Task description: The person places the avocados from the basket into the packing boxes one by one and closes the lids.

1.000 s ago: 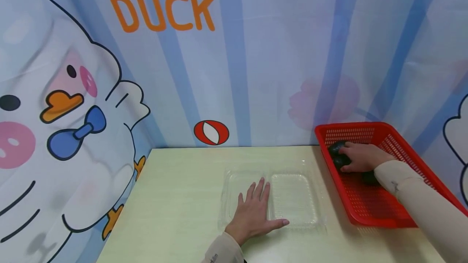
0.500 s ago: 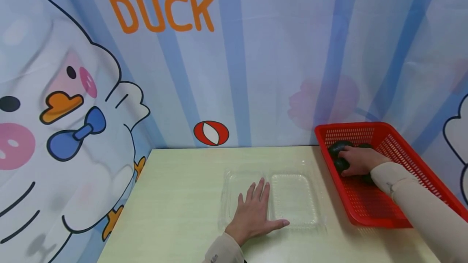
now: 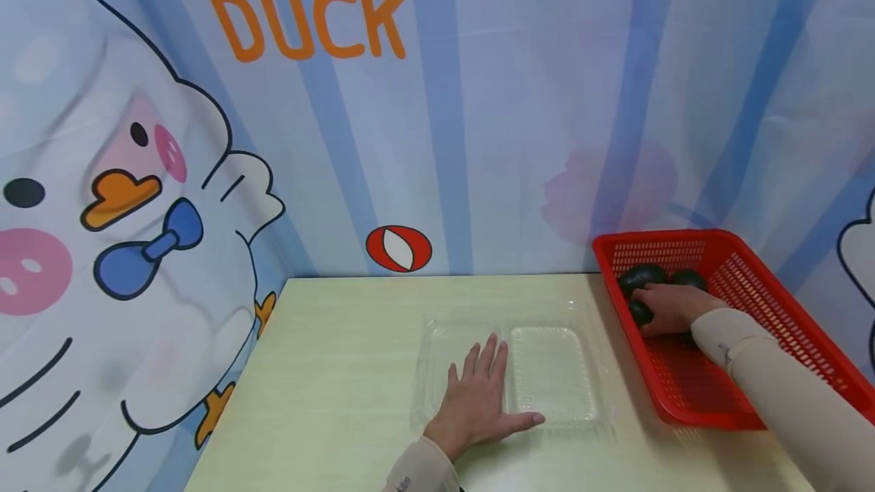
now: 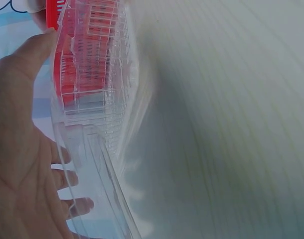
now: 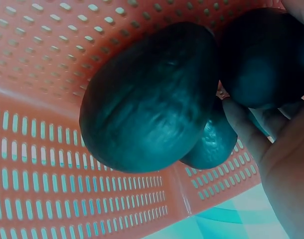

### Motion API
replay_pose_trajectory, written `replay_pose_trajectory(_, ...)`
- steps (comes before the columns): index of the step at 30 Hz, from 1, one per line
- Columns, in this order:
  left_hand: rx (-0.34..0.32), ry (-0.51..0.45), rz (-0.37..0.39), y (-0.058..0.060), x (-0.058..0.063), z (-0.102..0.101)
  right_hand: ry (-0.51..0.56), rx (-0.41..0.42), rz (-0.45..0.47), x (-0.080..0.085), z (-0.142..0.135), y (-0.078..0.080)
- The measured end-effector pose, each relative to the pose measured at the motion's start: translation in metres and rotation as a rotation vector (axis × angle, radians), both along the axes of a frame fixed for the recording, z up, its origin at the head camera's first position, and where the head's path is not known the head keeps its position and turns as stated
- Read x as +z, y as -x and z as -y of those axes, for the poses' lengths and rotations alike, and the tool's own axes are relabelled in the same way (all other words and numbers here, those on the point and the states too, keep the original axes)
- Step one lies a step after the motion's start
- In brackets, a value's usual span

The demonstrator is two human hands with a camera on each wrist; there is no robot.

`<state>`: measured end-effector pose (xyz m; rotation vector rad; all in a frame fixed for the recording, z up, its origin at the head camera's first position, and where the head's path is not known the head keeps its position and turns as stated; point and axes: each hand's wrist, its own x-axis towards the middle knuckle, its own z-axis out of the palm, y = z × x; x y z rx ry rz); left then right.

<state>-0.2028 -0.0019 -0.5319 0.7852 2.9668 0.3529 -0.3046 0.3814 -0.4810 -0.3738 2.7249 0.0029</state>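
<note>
Inside the red basket [image 3: 666, 393], my right hand [image 3: 673, 308] grips a dark green avocado [image 3: 640, 313] between thumb and fingers. The right wrist view shows that avocado [image 5: 264, 59] with fingertips [image 5: 239, 117] against its side. Another avocado [image 3: 642, 277] lies just beyond it at the basket's far left, and a further one [image 3: 689, 278] is partly covered by the hand. My left hand [image 3: 475, 401] rests, fingers spread, over the left half of a clear plastic clamshell container [image 3: 554, 370]. From the left wrist, its fingers look straight along the clear wall [image 4: 92, 109].
A pale wooden table [image 3: 328, 378] carries the container in the middle and the basket on its right. Behind the table hangs a blue striped curtain [image 3: 506, 135] with a printed duck. The basket's raised rim stands between the container and the avocados.
My right hand has come slightly nearer in the basket, from the two avocados at the left onto the nearer one. The avocados behind it show more. My left hand stays put.
</note>
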Motion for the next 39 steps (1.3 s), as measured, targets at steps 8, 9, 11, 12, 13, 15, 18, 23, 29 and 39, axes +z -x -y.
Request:
replay_pose_trajectory(8,0.016,0.024,-0.038,0.002,0.003,0.003,0.033,-0.005,0.021,0.004,0.006,0.005)
replay_pose_trajectory(9,0.018,0.024,-0.037,0.002,0.003,0.003,0.043,-0.002,0.023,0.005,0.006,0.005)
replay_pose_trajectory(11,0.022,0.020,-0.033,0.002,0.004,0.004,0.064,0.002,0.024,0.006,0.007,0.005)
replay_pose_trajectory(12,0.024,0.018,-0.033,0.002,0.004,0.004,0.072,0.001,0.028,0.007,0.008,0.006)
replay_pose_trajectory(13,0.026,0.015,-0.033,0.002,0.005,0.004,0.078,-0.001,0.032,0.007,0.008,0.006)
replay_pose_trajectory(15,0.030,0.008,-0.033,0.003,0.004,0.005,0.089,-0.013,0.044,0.007,0.009,0.007)
replay_pose_trajectory(18,0.035,-0.007,-0.020,0.003,0.003,0.007,0.092,-0.020,0.058,0.006,0.011,0.008)
replay_pose_trajectory(23,0.036,-0.026,0.017,0.002,0.004,0.008,0.107,-0.012,0.062,0.002,0.014,0.010)
replay_pose_trajectory(29,0.021,-0.022,0.016,0.001,0.000,0.005,0.129,-0.013,0.056,-0.009,0.008,0.007)
replay_pose_trajectory(39,0.014,0.013,0.028,0.003,-0.001,0.000,0.167,-0.020,0.075,-0.013,0.003,0.002)
